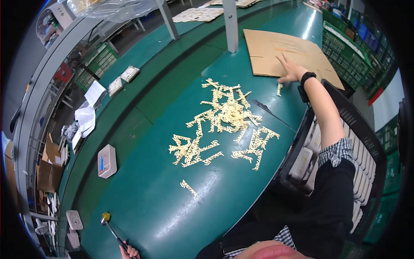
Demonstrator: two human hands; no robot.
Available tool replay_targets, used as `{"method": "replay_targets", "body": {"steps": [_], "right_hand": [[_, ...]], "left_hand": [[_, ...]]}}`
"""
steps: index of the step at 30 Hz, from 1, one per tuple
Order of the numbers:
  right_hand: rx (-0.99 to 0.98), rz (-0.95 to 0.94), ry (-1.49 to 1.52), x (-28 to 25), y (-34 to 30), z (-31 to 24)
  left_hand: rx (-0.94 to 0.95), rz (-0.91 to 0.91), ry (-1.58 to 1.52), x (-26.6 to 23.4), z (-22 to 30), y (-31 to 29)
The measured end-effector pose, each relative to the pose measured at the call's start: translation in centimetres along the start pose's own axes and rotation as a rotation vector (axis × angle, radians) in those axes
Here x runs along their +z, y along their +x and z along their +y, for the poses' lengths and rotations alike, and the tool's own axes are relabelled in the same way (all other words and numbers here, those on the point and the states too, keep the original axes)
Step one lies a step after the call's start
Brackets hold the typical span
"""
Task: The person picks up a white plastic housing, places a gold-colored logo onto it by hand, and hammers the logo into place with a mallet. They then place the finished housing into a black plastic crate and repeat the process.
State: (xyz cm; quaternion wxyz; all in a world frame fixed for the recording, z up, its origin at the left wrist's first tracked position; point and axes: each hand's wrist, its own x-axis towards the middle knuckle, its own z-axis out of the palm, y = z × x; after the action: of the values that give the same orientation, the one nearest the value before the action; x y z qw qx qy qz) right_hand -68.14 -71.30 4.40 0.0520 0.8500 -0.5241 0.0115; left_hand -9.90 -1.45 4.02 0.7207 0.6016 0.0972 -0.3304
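Observation:
At the lower left, my left hand [129,250] is closed around the black handle of a small hammer [113,231]; its head is metal with a yellow face. My right hand [292,71] reaches far out at the upper right, fingers spread, over the near edge of a flat cardboard sheet [297,49]. Whether it touches the sheet I cannot tell. Just below that hand lies a single cream cut-out lettering piece [279,90]. A loose pile of such lettering pieces [233,113] covers the middle of the green table [172,216], with one piece [189,188] apart, nearer me.
A black crate [362,172] holding rows of pale plastic parts stands against the table's right edge. A white tray [107,162] with something blue inside sits at left. A grey post [230,26] rises at the back. Green crates [345,43] stack at far right.

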Motion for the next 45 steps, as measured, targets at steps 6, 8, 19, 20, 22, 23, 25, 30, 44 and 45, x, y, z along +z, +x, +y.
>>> {"method": "replay_targets", "body": {"steps": [6, 8, 19, 20, 22, 23, 25, 30, 44, 45], "right_hand": [[0.206, -0.054, -0.052, 4.2, 0.7, 0.7], [0.124, -0.033, -0.133, 2.8, 1.7, 1.1], [-0.116, 0.109, -0.655, 2.3, 1.3, -1.0], [-0.109, 0.177, -0.685, 2.3, 1.0, -1.0], [-0.102, 0.264, -0.708, 2.4, 0.8, -1.1], [-0.162, 0.471, -0.683, 2.1, 0.7, -1.1], [-0.283, 0.883, -0.614, 1.5, 0.6, -1.2], [-0.123, 0.621, -0.392, -0.9, -0.7, -1.1], [-0.412, 0.671, 0.063, -11.6, -4.9, -10.4], [-0.400, 0.637, 0.084, -12.2, -5.2, -10.4]], "left_hand": [[-0.067, -0.125, -0.130, -5.1, -0.3, 3.5], [-0.037, -0.162, -0.191, -6.7, -0.6, 4.8], [-0.067, -0.236, -0.201, -6.5, -0.3, 4.9], [-0.078, -0.244, -0.209, -6.6, -0.3, 4.8], [-0.073, -0.250, -0.242, -7.0, -0.2, 4.5], [-0.086, -0.254, -0.268, -7.0, -0.4, 4.4], [-0.086, -0.259, -0.300, -6.9, -0.6, 4.1], [-0.066, -0.256, -0.247, -6.2, -0.5, 3.8], [-0.030, -0.297, -0.239, -5.8, -0.5, 3.8], [-0.034, -0.300, -0.233, -6.1, -0.4, 3.5]]}}
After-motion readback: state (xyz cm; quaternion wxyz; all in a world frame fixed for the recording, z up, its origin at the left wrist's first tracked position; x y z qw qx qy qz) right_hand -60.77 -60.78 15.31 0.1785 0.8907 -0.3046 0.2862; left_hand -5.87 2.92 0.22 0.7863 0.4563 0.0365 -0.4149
